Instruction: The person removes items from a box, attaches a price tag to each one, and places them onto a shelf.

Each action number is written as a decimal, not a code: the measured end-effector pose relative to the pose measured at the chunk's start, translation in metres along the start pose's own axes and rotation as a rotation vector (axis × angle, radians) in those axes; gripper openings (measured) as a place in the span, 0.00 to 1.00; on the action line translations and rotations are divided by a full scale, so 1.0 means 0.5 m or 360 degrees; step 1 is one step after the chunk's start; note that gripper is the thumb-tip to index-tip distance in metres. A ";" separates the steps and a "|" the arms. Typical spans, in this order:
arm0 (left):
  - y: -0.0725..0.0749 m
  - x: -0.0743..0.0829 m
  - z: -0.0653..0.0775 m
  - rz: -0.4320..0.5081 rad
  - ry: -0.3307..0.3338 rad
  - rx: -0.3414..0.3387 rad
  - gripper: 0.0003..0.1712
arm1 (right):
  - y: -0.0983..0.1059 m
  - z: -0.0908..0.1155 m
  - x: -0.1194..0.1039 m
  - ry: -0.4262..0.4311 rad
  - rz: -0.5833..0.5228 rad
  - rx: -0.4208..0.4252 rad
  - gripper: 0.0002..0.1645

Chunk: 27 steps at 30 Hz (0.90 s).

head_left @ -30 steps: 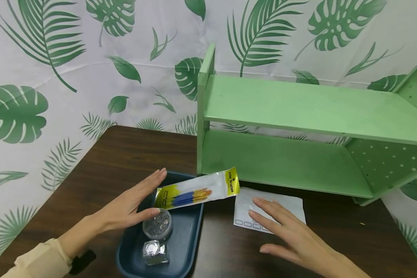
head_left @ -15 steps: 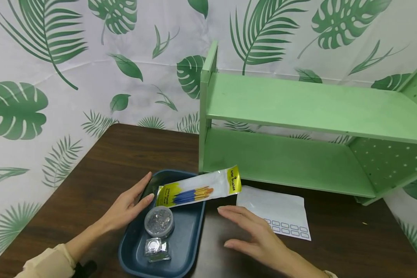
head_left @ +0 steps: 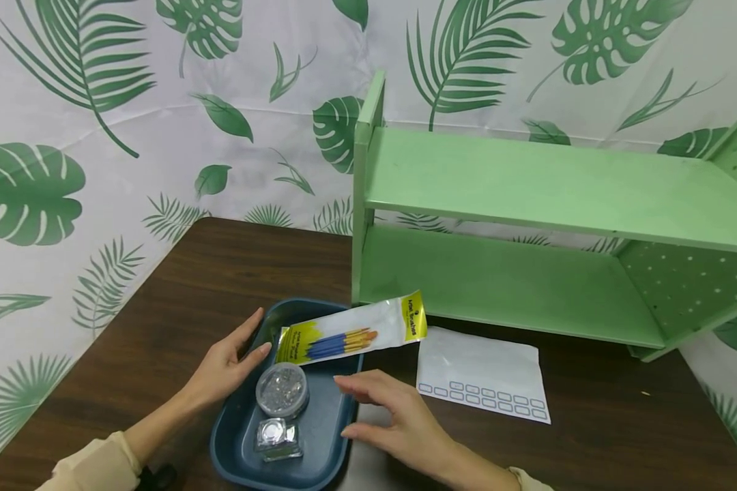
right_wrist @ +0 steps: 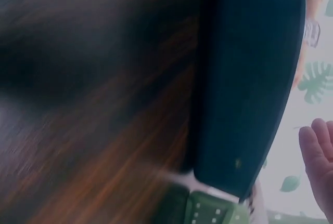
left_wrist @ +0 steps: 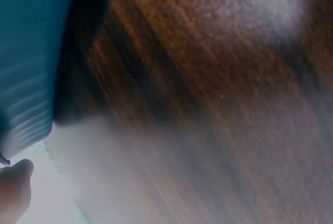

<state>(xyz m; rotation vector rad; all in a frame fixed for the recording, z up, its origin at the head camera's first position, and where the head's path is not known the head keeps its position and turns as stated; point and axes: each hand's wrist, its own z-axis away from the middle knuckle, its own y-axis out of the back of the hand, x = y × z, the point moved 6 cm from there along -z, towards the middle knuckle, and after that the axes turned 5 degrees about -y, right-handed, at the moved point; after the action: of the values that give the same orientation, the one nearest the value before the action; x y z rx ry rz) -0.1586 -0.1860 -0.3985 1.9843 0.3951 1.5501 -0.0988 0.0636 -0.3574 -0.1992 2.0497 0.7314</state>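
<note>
A dark blue tray [head_left: 322, 464] lies on the table in the head view. My left hand [head_left: 221, 372] rests at its left rim, fingers along the outside and thumb over the inside; the fingers look straight. My right hand [head_left: 399, 419] hovers by the right rim, thumb and fingers apart, holding nothing. Inside the tray are a round clear tub of silvery glitter [head_left: 282, 390] and a small square clear jar [head_left: 278, 438]. A yellow-and-white packet of artist brushes [head_left: 350, 331] leans across the tray's far right rim. The right wrist view shows the tray's outer wall [right_wrist: 250, 78].
A green two-tier shelf [head_left: 516, 283] stands at the back right. In front of it lies a white sheet [head_left: 479, 368] printed with small boxes. A leaf-patterned cloth [head_left: 270, 136] hangs behind the dark wooden table [head_left: 239, 262].
My right hand has moved left from above the white sheet to the tray's right rim, uncovering the sheet. My left hand has lowered from over the tray onto its left rim.
</note>
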 end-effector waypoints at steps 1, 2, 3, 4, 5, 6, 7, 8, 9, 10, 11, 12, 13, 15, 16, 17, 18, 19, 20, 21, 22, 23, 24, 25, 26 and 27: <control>-0.001 -0.001 0.000 -0.0001 0.0003 0.0001 0.38 | -0.007 -0.004 0.000 -0.0012 -0.0009 -0.0005 0.31; -0.001 -0.001 0.000 0.0000 0.0006 0.0002 0.38 | -0.014 -0.008 -0.001 -0.0013 -0.0008 -0.0010 0.30; -0.002 -0.002 -0.001 0.0006 0.0003 0.0004 0.38 | -0.020 -0.013 -0.003 -0.0002 0.0008 -0.0015 0.30; -0.003 -0.003 -0.001 0.0018 0.0007 0.0003 0.38 | -0.026 -0.017 -0.004 0.0011 0.0024 -0.0018 0.30; -0.003 -0.004 -0.001 0.0027 0.0010 0.0005 0.37 | -0.032 -0.021 -0.006 0.0026 0.0040 -0.0025 0.30; -0.004 -0.005 -0.001 0.0041 0.0019 0.0005 0.37 | -0.038 -0.026 -0.008 0.0042 0.0061 -0.0036 0.30; -0.005 -0.006 -0.002 0.0056 0.0027 0.0007 0.37 | -0.044 -0.030 -0.010 0.0048 0.0070 -0.0048 0.30; -0.006 -0.007 -0.002 0.0075 0.0032 0.0010 0.36 | -0.049 -0.034 -0.011 0.0050 0.0088 -0.0066 0.30; -0.006 -0.009 -0.003 0.0086 0.0038 0.0014 0.36 | -0.055 -0.037 -0.011 0.0040 0.0101 -0.0086 0.29; -0.007 -0.010 -0.003 0.0093 0.0041 0.0022 0.35 | -0.061 -0.041 -0.011 0.0004 0.0085 -0.0114 0.29; -0.008 -0.011 -0.003 0.0100 0.0045 0.0030 0.35 | -0.067 -0.044 -0.010 -0.0027 0.0086 -0.0141 0.29; -0.008 -0.012 -0.003 0.0109 0.0047 0.0039 0.35 | -0.073 -0.047 -0.010 -0.0045 0.0087 -0.0167 0.29; -0.009 -0.012 -0.003 0.0117 0.0046 0.0048 0.34 | -0.079 -0.049 -0.010 -0.0073 0.0077 -0.0190 0.28; -0.009 -0.014 -0.002 0.0135 0.0052 0.0060 0.33 | -0.091 -0.055 -0.008 -0.0129 0.0048 -0.0238 0.28; -0.009 -0.014 -0.002 0.0139 0.0055 0.0065 0.33 | -0.097 -0.057 -0.007 -0.0169 0.0016 -0.0262 0.28; -0.010 -0.015 -0.001 0.0148 0.0060 0.0068 0.33 | -0.102 -0.059 -0.006 -0.0194 0.0006 -0.0282 0.29; -0.009 -0.015 -0.001 0.0148 0.0060 0.0073 0.33 | -0.106 -0.061 -0.004 -0.0228 -0.0005 -0.0299 0.29; -0.009 -0.015 -0.001 0.0142 0.0058 0.0079 0.33 | -0.111 -0.063 -0.003 -0.0256 -0.0010 -0.0316 0.29; -0.008 -0.015 -0.001 0.0130 0.0051 0.0087 0.32 | -0.115 -0.065 -0.002 -0.0280 -0.0010 -0.0331 0.29; -0.008 -0.014 0.000 0.0112 0.0044 0.0096 0.32 | -0.119 -0.066 -0.001 -0.0297 -0.0002 -0.0344 0.28; -0.007 -0.014 0.000 0.0096 0.0039 0.0105 0.32 | -0.123 -0.068 0.000 -0.0302 0.0020 -0.0354 0.28; -0.006 -0.013 0.000 0.0085 0.0029 0.0115 0.32 | -0.126 -0.070 0.000 -0.0299 0.0052 -0.0362 0.28; -0.005 -0.013 0.001 0.0071 0.0025 0.0123 0.32 | -0.130 -0.072 0.001 -0.0299 0.0071 -0.0370 0.28; -0.005 -0.013 0.002 0.0063 0.0023 0.0128 0.32 | -0.133 -0.074 0.002 -0.0299 0.0080 -0.0380 0.27; -0.005 -0.013 0.003 0.0053 0.0022 0.0133 0.32 | -0.137 -0.076 0.002 -0.0296 0.0097 -0.0387 0.27; -0.004 -0.014 0.004 0.0047 0.0026 0.0136 0.32 | -0.140 -0.077 0.004 -0.0295 0.0102 -0.0395 0.26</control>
<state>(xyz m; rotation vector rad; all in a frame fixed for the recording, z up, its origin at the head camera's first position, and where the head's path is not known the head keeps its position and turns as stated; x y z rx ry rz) -0.1585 -0.1886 -0.4054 2.0519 0.4473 1.5931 -0.0989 -0.0148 -0.3728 -0.1991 1.7946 1.0072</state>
